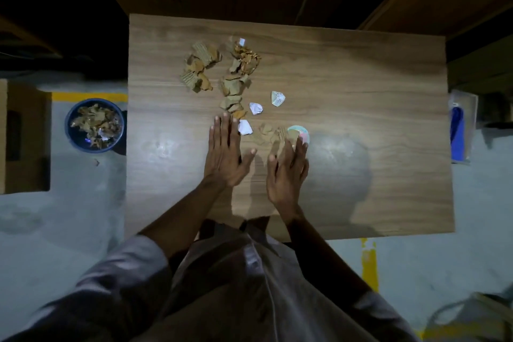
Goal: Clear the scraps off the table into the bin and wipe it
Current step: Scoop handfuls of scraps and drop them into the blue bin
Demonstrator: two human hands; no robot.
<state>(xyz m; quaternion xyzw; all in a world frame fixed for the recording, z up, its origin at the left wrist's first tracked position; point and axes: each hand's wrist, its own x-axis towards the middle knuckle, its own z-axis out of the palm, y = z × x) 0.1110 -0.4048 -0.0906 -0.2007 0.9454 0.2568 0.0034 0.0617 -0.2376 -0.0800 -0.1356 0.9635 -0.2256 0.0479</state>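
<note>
Saw left grip [226, 153] palm-down on table [374, 86], fingers straight, nothing held, fingertips just beside a white paper wad [245, 127]. Saw right grip [288, 172] open too, empty, fingers at blurred brown bits [265, 132] near a pale round disc [299, 131]. Found cardboard scraps [219, 69] piled mid-table beyond both. Spotted bin [94, 125] on floor [83, 216] left of table, part-filled with scraps.
</note>
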